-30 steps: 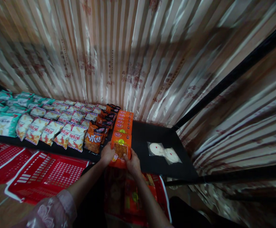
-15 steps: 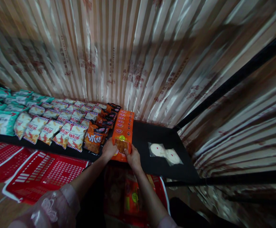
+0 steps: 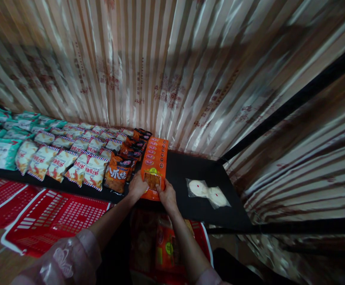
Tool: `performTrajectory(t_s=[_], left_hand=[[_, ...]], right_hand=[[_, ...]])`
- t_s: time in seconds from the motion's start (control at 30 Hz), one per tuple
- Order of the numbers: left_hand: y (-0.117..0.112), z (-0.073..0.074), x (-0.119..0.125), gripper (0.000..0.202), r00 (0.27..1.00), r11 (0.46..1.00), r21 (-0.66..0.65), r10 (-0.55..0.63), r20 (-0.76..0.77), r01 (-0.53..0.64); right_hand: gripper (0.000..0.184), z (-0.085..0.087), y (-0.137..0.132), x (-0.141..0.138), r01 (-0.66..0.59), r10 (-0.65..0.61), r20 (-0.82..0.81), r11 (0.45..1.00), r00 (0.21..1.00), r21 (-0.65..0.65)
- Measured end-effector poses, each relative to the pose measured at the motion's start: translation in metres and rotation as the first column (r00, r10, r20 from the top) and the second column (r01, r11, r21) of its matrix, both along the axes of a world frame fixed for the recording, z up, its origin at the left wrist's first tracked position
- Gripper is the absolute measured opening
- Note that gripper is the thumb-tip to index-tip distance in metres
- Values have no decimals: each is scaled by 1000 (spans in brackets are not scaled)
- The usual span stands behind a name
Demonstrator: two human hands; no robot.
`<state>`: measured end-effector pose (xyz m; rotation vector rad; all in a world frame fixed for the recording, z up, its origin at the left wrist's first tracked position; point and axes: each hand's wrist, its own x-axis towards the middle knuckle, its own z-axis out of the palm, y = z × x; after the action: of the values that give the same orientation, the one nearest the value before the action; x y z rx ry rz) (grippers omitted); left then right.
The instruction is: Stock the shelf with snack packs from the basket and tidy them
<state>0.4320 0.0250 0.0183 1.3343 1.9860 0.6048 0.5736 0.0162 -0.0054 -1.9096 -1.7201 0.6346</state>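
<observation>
The left hand and right hand grasp opposite edges of an orange snack packet, thumbs on its front; the fingers beneath are hidden, so how firmly they press is hard to tell. The packet lies at the near end of an orange row on the black shelf, just beside the orange-and-black snack bags. Below, a red basket holds more orange packets.
</observation>
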Motion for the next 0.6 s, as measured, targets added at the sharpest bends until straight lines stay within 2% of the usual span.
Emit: performTrajectory(t_s=[0.2,0.37,0.6], left_hand=[[-1,0,2,52,999,1000,-13,-20,-49,19],[-11,6,4,48,977,999,21,-43,-209,48],[-16,10,15,42,903,970,118,-149,-402,212]], right_hand=[[52,0,2,1,0,0,-5,1000,1000,-19],[52,-2,2,0,11,-11,-13,1000,1000,-17],[52,-1,2,1,12,-13,-43,1000,999,-10]])
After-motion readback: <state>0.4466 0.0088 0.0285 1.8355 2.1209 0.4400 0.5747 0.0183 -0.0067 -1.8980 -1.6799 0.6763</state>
